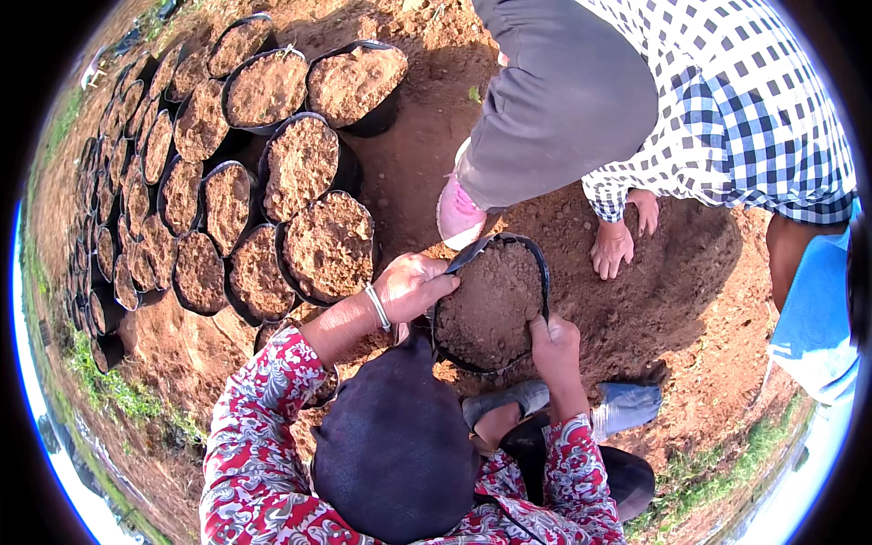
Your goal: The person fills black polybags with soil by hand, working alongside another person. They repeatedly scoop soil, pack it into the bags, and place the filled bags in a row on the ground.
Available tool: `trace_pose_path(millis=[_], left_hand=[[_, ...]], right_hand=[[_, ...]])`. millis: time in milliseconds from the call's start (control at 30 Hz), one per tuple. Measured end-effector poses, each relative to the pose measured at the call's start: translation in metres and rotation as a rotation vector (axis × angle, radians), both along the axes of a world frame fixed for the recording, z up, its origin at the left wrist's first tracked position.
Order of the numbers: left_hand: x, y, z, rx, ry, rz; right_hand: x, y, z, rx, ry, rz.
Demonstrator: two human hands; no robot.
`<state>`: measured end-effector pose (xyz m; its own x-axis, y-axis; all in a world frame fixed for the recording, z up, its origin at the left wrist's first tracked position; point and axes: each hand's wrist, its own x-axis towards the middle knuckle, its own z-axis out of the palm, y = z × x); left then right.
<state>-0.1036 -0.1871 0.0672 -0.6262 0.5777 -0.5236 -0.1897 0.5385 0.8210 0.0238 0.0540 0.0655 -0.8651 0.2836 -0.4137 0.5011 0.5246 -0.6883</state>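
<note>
Before me stands a black plastic grow bag [490, 306] filled with brown soil, its mouth facing up. My left hand [414, 286], with a pale bangle [377, 308] at the wrist, grips the bag's rim at its upper left. On the opposite side, my right hand [556, 344] pinches the lower right rim between thumb and fingers. Crumbly soil [487, 303] reaches close to the rim. The bag's lower outside is mostly hidden from this view.
Many soil-filled black bags [328, 246] stand closely grouped at left. A co-worker's hand [611, 248] touches loose soil [654, 293] at right, the other beside it. The co-worker's pink shoe [460, 210] is just beyond my bag. My bent knee [395, 443] fills the lower middle.
</note>
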Motion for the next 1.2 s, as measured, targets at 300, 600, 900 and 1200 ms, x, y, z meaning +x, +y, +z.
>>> trace_pose_path(millis=[300,600,900,1200], left_hand=[[-0.082,-0.075,0.028,-0.02,0.344,0.329],[-0.164,-0.102,-0.06,-0.998,0.905,-0.182],[-0.164,-0.072,-0.04,-1.022,0.703,0.126],[-0.132,-0.009,-0.027,-0.595,1.14,-0.311]], right_hand=[[-0.135,-0.065,-0.032,-0.166,0.437,0.209],[-0.236,-0.108,-0.038,-0.288,-0.148,0.118],[-0.209,-0.092,-0.056,-0.399,-0.024,0.16],[-0.085,0.042,-0.005,0.296,-0.053,0.663]])
